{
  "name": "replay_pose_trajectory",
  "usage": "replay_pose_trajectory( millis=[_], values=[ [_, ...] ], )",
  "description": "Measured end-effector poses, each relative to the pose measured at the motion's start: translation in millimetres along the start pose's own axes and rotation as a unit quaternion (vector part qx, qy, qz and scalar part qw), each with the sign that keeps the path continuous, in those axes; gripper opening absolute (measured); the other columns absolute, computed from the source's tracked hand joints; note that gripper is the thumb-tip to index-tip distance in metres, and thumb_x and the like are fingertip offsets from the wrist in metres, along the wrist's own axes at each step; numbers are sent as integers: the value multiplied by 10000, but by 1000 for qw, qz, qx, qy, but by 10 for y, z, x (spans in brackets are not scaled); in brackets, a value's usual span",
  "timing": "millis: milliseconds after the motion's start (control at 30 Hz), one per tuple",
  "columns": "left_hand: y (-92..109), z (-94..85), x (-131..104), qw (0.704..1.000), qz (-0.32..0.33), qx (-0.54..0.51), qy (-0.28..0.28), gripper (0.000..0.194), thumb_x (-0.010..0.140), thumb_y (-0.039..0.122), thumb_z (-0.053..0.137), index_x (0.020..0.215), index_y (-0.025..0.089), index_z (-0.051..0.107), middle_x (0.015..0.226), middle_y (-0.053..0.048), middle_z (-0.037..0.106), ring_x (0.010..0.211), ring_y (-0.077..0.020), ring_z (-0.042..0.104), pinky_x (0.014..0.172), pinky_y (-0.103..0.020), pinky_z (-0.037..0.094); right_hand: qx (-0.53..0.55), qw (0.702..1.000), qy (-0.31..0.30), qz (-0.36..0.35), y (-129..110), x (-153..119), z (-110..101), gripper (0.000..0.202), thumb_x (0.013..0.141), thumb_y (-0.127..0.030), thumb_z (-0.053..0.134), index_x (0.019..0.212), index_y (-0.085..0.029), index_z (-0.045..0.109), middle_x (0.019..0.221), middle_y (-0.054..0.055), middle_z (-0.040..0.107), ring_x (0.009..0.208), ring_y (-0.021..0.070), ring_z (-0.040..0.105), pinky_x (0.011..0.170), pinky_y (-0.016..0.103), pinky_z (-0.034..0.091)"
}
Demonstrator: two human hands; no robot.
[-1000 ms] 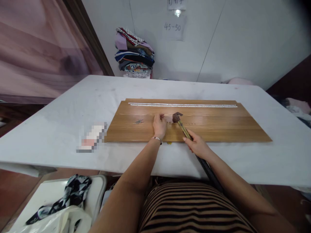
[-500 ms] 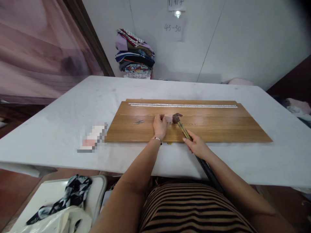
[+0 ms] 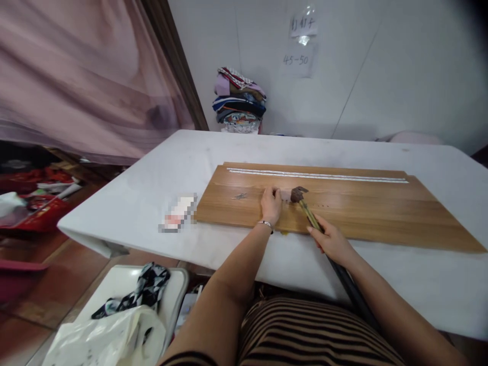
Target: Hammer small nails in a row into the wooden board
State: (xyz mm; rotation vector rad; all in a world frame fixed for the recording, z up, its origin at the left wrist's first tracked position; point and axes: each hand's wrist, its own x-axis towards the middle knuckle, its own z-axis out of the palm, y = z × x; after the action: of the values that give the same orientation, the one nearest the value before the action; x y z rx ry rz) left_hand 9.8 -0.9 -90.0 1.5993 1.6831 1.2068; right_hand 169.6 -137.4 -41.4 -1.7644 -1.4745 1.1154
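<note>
My right hand (image 3: 330, 239) is wrapped round the handle of a claw hammer (image 3: 310, 215). The rusty hammer head is low over the middle of a brown wooden board (image 3: 366, 213). My left hand (image 3: 271, 206) rests at the board, its fingers pinched on a small pale, flat piece (image 3: 285, 194) that reaches towards the hammer head. Whether a nail stands under the head is hidden. A small heap of loose nails (image 3: 240, 196) lies left of my left hand. Several small dark points (image 3: 323, 206) form a row right of the hammer.
Two white measuring strips (image 3: 316, 176) run along the board's far side. A blurred-out flat object (image 3: 178, 212) lies left of the board on the white-covered table (image 3: 145, 203). Folded cloths (image 3: 240, 99) are stacked by the wall. A white stool (image 3: 177, 284) holds patterned cloth and a plastic bag.
The view has swung left, so the table and board sit further right and slightly lower in the picture. Both hands keep nearly the same place over the board, with the hammer head still low.
</note>
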Motion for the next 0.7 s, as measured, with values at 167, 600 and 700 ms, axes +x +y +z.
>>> replay_pose_trajectory(
  millis=[167, 600, 700],
  values=[
    [21, -25, -16, 1000, -3, 4, -4, 127, 905, 180, 496, 873, 186, 618, 925, -68, 681, 922, -185, 622, 877, -324, 464, 3, 1000, -6, -9, 75, 13, 1, 672, 865, -451, 504, 1447, -118, 450, 462, -87, 420, 383, 126, 431, 418, 238, 362],
    [6, -20, -9, 1000, 2, -13, 0, 238, 839, 41, 466, 929, 179, 637, 997, -91, 692, 984, -200, 631, 936, -354, 476, 12, 1000, 4, -7, 33, 8, 5, 711, 851, -435, 509, 1477, -111, 412, 461, -91, 393, 384, 125, 421, 399, 230, 354],
    [-14, -8, 5, 1000, 0, -23, 0, 254, 819, 28, 468, 943, 170, 639, 1001, -97, 691, 998, -200, 633, 947, -358, 480, 12, 1000, 5, -5, 4, 12, -1, 705, 853, -419, 501, 1479, -109, 411, 462, -89, 400, 385, 125, 415, 402, 232, 350]
  ],
)
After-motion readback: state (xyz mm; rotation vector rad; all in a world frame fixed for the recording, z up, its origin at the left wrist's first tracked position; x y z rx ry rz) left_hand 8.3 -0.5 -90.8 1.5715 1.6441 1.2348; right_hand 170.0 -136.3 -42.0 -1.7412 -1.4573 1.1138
